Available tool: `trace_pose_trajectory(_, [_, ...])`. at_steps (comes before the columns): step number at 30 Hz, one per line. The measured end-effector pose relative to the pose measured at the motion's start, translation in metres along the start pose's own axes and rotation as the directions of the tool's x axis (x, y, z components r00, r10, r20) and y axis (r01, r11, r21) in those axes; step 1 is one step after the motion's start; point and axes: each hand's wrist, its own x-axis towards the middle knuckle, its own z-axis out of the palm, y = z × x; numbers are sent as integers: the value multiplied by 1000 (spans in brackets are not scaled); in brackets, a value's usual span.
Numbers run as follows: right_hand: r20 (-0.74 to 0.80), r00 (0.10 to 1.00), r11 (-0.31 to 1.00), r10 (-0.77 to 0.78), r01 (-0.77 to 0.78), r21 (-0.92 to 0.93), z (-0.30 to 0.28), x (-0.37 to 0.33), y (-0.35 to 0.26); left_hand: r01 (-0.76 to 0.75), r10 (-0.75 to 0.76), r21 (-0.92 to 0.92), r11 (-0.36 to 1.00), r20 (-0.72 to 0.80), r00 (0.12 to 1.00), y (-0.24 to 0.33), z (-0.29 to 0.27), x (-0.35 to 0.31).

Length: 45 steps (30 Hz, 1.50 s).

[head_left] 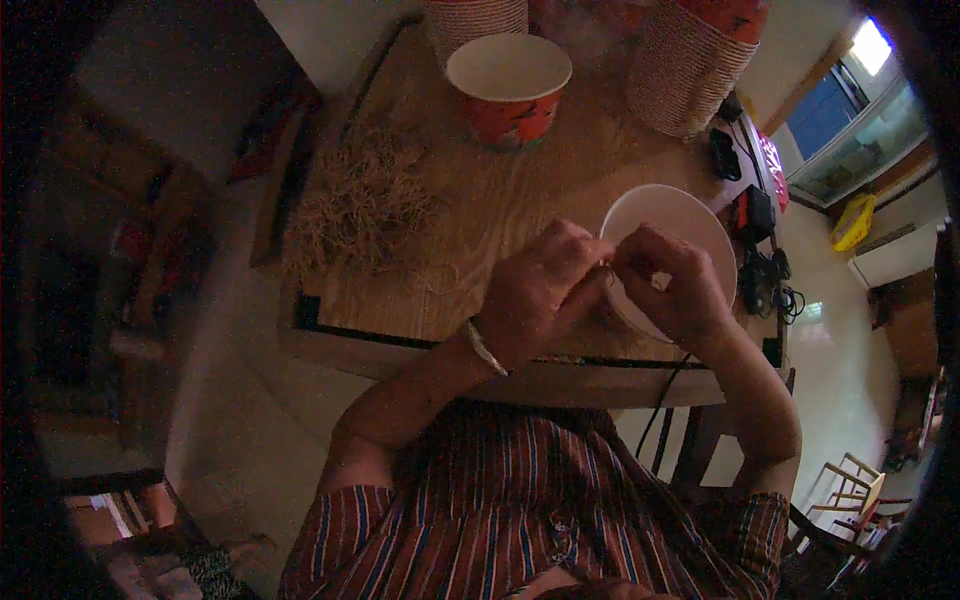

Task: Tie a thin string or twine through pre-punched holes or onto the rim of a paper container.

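My left hand (540, 290) and my right hand (680, 285) meet above the table's front edge, fingertips pinched close together. Something small and thin shows between them, too dim to name. Just behind and below my right hand is a white paper bucket (705, 205), its round mouth facing up and partly covered by that hand. A tangled heap of thin tan strands (365, 205) lies to the left of my left hand, with a single loop (440, 278) at its near side. Farther back stands a paper tub with a red printed outside (510, 110) and a white inside.
Tall nested stacks of paper tubs rise at the back left (480, 18) and back right (690, 75) of the wood-grain table (500, 210). Black adapters (755, 215) and cables line the right edge. One dark cable (660, 405) hangs over the front edge.
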Motion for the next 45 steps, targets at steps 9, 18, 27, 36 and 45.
trace_pose_trajectory(9, [50,994,995,96,-97,35,0,5,7,-52,43,175,983,56,998,-9,3,-1])
trace_pose_trajectory(18, [28,996,991,79,-75,-107,-4,3,3,196,-197,-177,965,12,980,-10,3,1])
trace_pose_trajectory(27, [66,994,996,85,-86,0,2,5,-1,261,-262,-220,940,26,965,-2,2,4])
trace_pose_trajectory(36, [36,999,993,29,-24,-118,2,1,5,358,-352,-315,879,77,933,-11,7,-3])
trace_pose_trajectory(45, [55,991,993,118,-119,12,-2,5,-1,431,-399,-363,826,162,902,-5,2,4])
